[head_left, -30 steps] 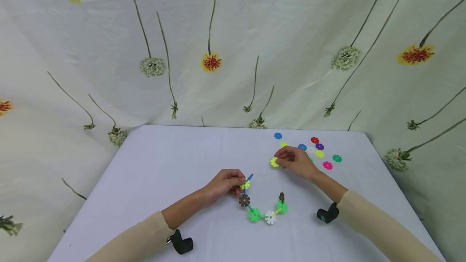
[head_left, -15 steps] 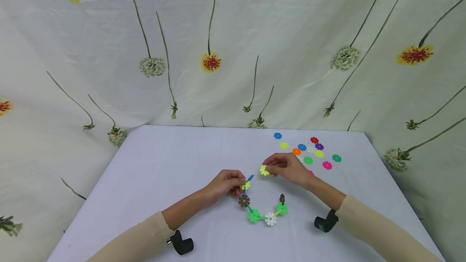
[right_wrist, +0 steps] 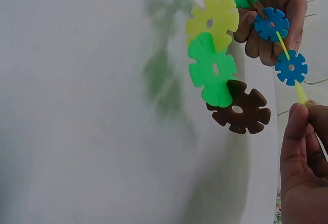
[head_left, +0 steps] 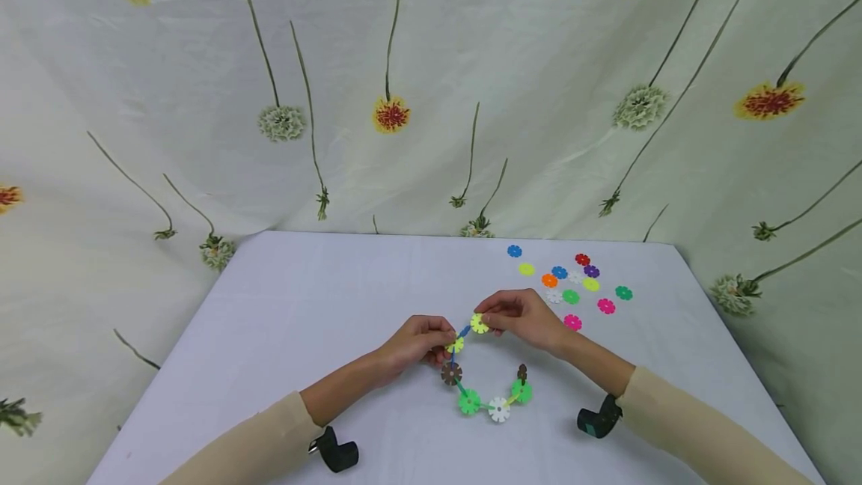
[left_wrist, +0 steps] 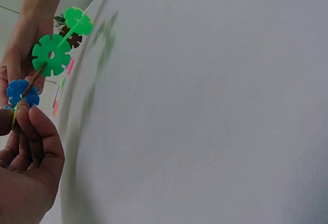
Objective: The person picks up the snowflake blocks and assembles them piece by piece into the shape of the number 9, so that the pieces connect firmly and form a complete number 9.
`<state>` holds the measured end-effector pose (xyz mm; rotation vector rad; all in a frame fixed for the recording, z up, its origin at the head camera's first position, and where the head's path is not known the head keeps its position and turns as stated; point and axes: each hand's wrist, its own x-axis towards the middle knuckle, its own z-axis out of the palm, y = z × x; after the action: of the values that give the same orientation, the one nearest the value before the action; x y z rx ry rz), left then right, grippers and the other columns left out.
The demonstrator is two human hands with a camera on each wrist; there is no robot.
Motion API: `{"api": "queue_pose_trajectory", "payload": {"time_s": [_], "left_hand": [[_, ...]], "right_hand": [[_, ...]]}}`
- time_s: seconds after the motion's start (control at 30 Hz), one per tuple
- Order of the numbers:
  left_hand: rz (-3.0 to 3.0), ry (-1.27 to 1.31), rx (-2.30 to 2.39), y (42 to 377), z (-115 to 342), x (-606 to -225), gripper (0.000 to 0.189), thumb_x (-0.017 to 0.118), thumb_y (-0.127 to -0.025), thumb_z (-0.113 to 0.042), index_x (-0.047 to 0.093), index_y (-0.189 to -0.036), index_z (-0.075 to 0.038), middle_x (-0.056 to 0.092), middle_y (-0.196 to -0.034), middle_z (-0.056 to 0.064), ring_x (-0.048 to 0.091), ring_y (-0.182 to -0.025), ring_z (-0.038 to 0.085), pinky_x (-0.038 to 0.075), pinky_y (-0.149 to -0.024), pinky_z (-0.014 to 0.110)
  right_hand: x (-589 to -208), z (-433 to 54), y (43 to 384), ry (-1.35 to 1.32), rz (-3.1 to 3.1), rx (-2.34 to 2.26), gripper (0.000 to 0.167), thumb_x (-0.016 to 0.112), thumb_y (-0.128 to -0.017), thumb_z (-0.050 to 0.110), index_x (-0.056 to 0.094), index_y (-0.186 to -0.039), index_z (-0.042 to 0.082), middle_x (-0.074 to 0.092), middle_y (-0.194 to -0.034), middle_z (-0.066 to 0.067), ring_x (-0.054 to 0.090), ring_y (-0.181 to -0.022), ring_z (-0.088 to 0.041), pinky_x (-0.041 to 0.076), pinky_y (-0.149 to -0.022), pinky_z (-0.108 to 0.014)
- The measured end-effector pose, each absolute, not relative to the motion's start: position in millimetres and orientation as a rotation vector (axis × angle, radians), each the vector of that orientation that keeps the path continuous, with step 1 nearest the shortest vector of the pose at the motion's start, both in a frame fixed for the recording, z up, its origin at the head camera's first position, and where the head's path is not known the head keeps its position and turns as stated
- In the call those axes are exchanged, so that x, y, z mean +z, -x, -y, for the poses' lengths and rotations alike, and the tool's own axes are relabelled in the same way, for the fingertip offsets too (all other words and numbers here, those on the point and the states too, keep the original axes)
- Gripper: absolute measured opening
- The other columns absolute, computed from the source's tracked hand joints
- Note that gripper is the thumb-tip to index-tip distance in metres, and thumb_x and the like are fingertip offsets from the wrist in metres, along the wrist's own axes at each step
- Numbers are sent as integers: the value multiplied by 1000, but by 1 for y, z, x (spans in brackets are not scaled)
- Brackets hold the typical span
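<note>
A curved chain of slotted snowflake discs hangs from my left hand [head_left: 419, 340], which pinches it at a yellow disc [head_left: 458, 344]. Down the chain come a brown disc [head_left: 451, 373], a green disc [head_left: 469, 402], a white disc [head_left: 499, 409] and another green one, with a second brown disc [head_left: 521, 373] at the free end. A blue disc [right_wrist: 291, 67] forms the other end, between the hands. Between thumb and fingers my right hand [head_left: 524, 314] pinches another yellow disc [head_left: 480, 323]. In the right wrist view it appears edge-on, its edge right at the blue disc's rim.
Several loose discs lie at the back right of the white table [head_left: 323, 283], among them a pink disc [head_left: 572, 322], an orange disc [head_left: 549, 281] and a blue disc [head_left: 515, 251]. A flower-patterned cloth [head_left: 539, 96] hangs behind. Black cameras sit at both wrists.
My right hand has come left and toward me from the loose discs, bringing the yellow disc to the chain's blue end. The left hand has stayed nearly still; the chain dips slightly lower.
</note>
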<state>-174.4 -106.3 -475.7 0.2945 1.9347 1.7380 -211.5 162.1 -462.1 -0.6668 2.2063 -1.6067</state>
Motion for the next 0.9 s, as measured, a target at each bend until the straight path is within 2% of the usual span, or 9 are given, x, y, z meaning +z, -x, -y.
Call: {"api": "queue_pose_trajectory", "payload": {"time_s": [0.57, 0.63, 0.83, 0.9], "left_hand": [[-1954, -323, 1705, 176, 104, -476, 15, 63, -106, -14, 68, -104, 0, 64, -78, -3, 57, -70, 7, 53, -67, 21], [-1964, -338, 1702, 175, 103, -476, 16, 63, -106, -13, 67, -105, 2, 64, -77, -3, 57, -70, 7, 54, -68, 21], [-2004, -388, 1682, 175, 102, -475, 20, 64, -106, -12, 66, -107, 8, 63, -76, -3, 58, -69, 7, 54, -69, 20], [-2020, -396, 1668, 175, 101, -475, 20, 65, -106, -13, 66, -106, 7, 63, -76, -3, 58, -69, 7, 54, -69, 20]], "right_hand": [[-464, -160, 209, 663, -2209, -1594, 21, 72, -103, 11, 77, -121, 3, 79, -113, -22, 73, -91, -44, 63, -80, -23], [-463, -159, 208, 652, -2212, -1590, 20, 72, -103, 12, 77, -121, 3, 79, -111, -22, 74, -88, -40, 62, -80, -23], [-458, -160, 207, 631, -2211, -1578, 19, 73, -102, 10, 78, -118, 2, 79, -108, -22, 72, -80, -18, 62, -78, -22], [-458, -160, 207, 632, -2203, -1580, 19, 73, -102, 10, 78, -117, 1, 79, -107, -23, 72, -79, -15, 62, -78, -22]]}}
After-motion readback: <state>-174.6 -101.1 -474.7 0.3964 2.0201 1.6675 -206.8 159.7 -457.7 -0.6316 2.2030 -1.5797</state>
